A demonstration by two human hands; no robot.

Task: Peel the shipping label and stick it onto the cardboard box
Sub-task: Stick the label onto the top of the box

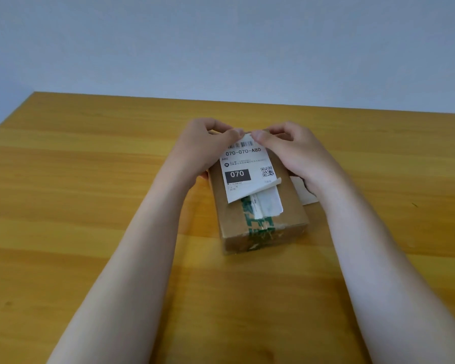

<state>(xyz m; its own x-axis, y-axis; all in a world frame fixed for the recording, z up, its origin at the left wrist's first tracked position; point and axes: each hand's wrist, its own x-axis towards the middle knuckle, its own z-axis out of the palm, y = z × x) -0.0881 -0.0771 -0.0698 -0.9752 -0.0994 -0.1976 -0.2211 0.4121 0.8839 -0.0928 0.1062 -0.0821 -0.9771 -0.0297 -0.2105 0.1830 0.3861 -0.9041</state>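
Note:
A small brown cardboard box (292, 219), sealed with green-printed tape, lies on the wooden table with one short end toward me. A white shipping label (244, 164) printed "070-070-A80" hangs over its top. My left hand (202, 148) and my right hand (294, 151) pinch the label's far edge between thumb and fingers, thumbs almost touching. The label's near right corner curls up. Beneath that corner a second white strip (268, 206) shows on the box top; I cannot tell whether it is backing paper or an older label.
The yellow wooden table (90, 206) runs back to a pale grey wall. A white sheet (304, 193) lies flat on the table just right of the box, partly hidden by my right wrist.

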